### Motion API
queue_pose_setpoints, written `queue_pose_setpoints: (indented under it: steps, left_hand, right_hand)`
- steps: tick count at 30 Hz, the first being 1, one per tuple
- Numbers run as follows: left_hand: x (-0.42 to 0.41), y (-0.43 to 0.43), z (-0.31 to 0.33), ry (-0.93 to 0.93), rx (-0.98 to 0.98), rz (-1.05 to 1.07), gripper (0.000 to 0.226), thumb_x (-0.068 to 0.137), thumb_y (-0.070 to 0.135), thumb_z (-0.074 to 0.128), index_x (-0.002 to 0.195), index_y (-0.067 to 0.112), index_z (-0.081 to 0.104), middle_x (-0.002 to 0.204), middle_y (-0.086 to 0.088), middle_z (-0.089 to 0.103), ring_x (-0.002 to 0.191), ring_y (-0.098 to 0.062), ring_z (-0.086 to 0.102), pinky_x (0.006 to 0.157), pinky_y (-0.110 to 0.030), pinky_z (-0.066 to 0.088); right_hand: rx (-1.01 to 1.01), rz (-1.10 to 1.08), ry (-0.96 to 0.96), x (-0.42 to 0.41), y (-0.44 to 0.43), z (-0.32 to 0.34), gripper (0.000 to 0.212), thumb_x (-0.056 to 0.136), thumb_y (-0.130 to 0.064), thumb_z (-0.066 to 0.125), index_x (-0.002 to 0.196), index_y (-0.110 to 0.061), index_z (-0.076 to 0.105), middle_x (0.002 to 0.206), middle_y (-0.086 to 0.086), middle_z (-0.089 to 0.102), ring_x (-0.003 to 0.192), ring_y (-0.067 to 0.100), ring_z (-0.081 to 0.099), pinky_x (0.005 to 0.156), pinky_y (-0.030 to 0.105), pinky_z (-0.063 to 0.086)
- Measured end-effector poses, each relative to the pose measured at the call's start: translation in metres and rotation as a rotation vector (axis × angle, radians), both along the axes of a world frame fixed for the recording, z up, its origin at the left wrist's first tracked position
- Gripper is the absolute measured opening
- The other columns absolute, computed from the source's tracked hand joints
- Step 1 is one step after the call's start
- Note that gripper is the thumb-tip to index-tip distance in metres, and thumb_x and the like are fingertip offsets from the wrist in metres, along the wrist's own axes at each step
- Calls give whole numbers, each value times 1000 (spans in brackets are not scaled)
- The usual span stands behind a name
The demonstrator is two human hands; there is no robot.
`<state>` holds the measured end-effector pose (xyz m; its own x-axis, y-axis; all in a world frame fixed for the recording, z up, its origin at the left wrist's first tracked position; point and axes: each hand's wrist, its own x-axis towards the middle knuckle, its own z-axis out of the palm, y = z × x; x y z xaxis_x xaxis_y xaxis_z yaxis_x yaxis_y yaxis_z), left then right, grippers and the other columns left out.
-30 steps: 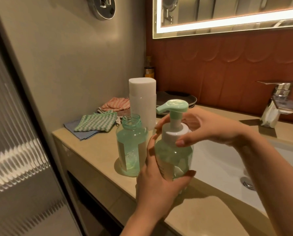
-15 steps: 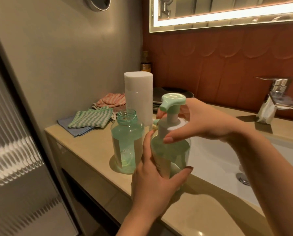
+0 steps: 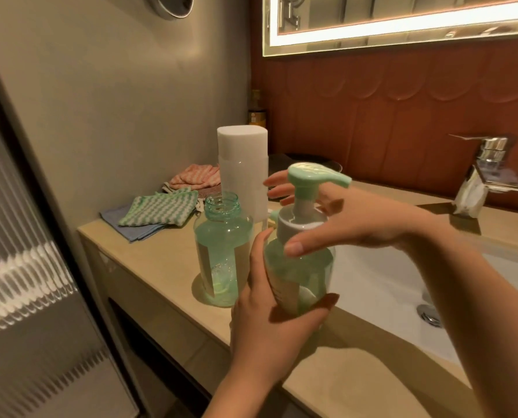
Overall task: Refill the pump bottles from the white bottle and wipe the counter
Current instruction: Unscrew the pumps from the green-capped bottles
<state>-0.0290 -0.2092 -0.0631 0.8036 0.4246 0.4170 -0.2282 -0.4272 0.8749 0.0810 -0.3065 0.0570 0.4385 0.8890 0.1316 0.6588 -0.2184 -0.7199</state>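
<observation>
Green plastic pump bottle (image 3: 300, 276) clamped in left hand (image 3: 269, 321), right hand (image 3: 357, 224) splayed at its white collar (image 3: 300, 229); second green bottle (image 3: 223, 251) uncapped, wiping apparently pending.

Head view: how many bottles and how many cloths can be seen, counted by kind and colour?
Green bottles: 2 (pump bottle, open bottle)
White bottle: 1
Brown bottle: 1
Cloths: 3 (pink cloth, green cloth, blue cloth)
Total: 7
</observation>
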Motion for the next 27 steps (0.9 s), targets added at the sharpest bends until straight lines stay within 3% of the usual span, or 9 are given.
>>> queue_pose_setpoints:
  steps: [5,9,13,16,18,20,22,24,27]
  left_hand:
    - [0,0,2,11,26,6,101,48,70,69,127,71,6,136,22,45,123,-6,47,101,-42,45]
    - [1,-1,1,25,39,17,103,48,73,67,130,68,4,139,21,44,125,-8,45,102,-44,43]
    - [2,0,0,26,44,19,104,48,74,68,131,66,5,140,21,44,126,-7,45,103,-44,43]
    - [1,0,0,23,44,19,104,48,73,68,131,65,6,139,21,44,126,-8,45,101,-43,44]
    - [1,-1,0,23,31,12,105,47,70,69,132,65,7,137,20,46,124,-9,47,100,-44,45]
    - [1,0,0,15,6,8,106,47,66,72,133,65,10,135,20,48,123,-11,49,98,-44,46]
    - [1,0,-1,19,1,16,105,47,65,73,131,67,10,134,19,50,121,-13,51,97,-44,47]
    - [1,0,-2,35,11,20,103,47,70,69,129,68,7,135,17,49,121,-13,50,97,-44,47]
    - [2,0,-2,36,39,27,102,47,76,66,128,67,5,136,19,46,123,-8,47,101,-42,45]
  right_hand:
    - [-20,-53,30,4,-2,-2,73,54,-44,77,113,-47,34,110,-35,42,100,-14,48,77,2,40]
    - [-36,-107,6,18,-19,0,82,49,-54,81,120,-51,40,132,-20,47,123,2,45,105,32,39]
    - [-39,-129,9,23,-32,4,85,48,-61,75,126,-43,47,130,-19,52,121,4,50,105,41,40]
    - [-95,-89,-20,15,-26,8,81,50,-62,76,123,-44,47,127,-24,52,120,-1,49,105,32,39]
    - [-113,-75,-33,6,-17,8,73,55,-61,79,117,-48,42,121,-30,50,114,-9,47,99,18,38]
    - [-120,-70,-73,-1,-7,8,62,55,-54,73,106,-52,37,106,-38,46,98,-23,46,81,-1,37]
    - [-118,-76,-88,-3,-2,5,56,54,-50,70,99,-50,37,95,-39,44,83,-30,45,67,-7,36]
    - [-114,-83,-66,-1,-2,3,67,55,-50,71,110,-47,33,103,-36,45,91,-23,48,74,-1,40]
    - [-107,-117,-18,10,-12,0,88,58,-56,80,128,-44,27,131,-19,45,118,0,47,101,24,40]
